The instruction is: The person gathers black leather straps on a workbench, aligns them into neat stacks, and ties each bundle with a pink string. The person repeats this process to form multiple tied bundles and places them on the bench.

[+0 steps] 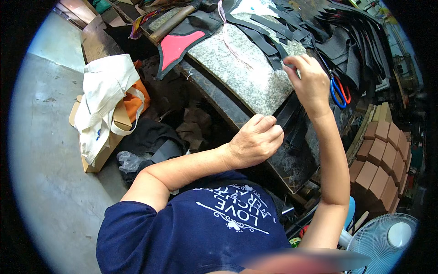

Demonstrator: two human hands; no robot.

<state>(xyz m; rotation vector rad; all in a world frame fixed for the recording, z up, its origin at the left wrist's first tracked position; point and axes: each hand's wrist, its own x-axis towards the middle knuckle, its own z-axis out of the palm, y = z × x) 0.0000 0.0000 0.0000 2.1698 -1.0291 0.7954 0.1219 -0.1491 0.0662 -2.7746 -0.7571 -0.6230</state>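
I am working from a speckled stone slab (255, 86), which is lying flat on the bench, probably giving thin material a firm bed. Right of the slab, a fanned pile of black sheets (358, 45) is leaning in layers, seemingly kept apart so single pieces are staying easy to pick. Over the slab's left edge a pink-and-black panel (180, 45) is hanging partly in the air, and by the slab's far left corner a wooden-handled tool (172, 23) is resting, perhaps set there to leave the middle free.

The right hand (312, 80) is hovering over the slab's right edge, thumb and forefinger nearly meeting in a pinch; I am not managing to tell whether anything thin is caught between them. The left hand (258, 141) is sitting just off the slab's near corner, curled into a loose fist, its palm hiding whatever it may be gripping. Scissors (333, 92) with blue and red handles are lying just right of the slab, likely for quick reach.

Black strips (260, 42) are spreading over the slab's far right part, their nearest ends lying just beside the right fingertips and well apart from the left fist.
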